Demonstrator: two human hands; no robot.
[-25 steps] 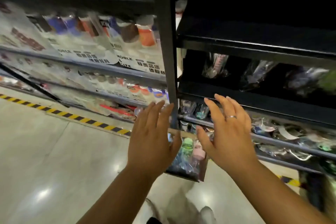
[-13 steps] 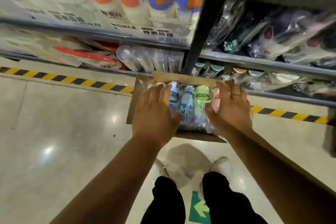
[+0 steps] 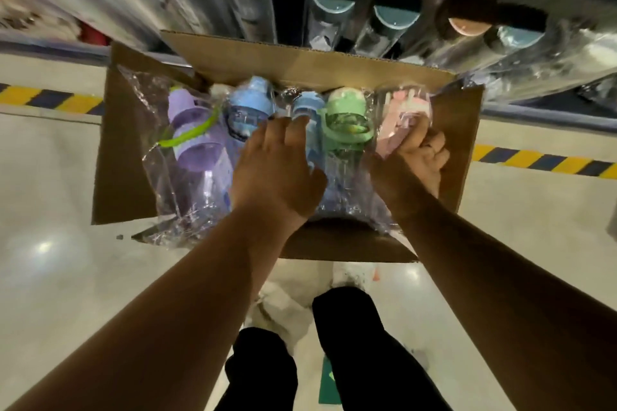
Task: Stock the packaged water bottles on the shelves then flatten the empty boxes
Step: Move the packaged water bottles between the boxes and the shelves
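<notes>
Water bottles [image 3: 337, 160] in clear plastic wrap stand packed in an open cardboard box [image 3: 300, 67] on the floor [image 3: 50, 277], flaps spread out on all sides, just in front of the bottom shelf [image 3: 551, 118]; can't tell if the far flap touches it. L to R in the box: purple bottle [image 3: 197, 143] w/ a green strap, blue bottle [image 3: 248, 110], 2nd blue bottle [image 3: 309, 103], green bottle [image 3: 345, 117], pink bottle [image 3: 397, 117] at the R end. L hand [image 3: 277, 170] lies released on top of the two blue ones, fingers fairly straight, tips near the caps, thumb out toward the green one; R hand [image 3: 417, 160] is curled round the pink bottle's wrapped top, grasping it, knuckles toward the R flap. More wrapped bottles w/ teal lids [image 3: 395, 18] sit on the shelf behind the box. Yellow-black striped tape [image 3: 541, 160] runs along the floor both sides of the box. Legs in black trousers [image 3: 354, 344] show at the bottom edge, a green floor marker [image 3: 329, 380] between them.
</notes>
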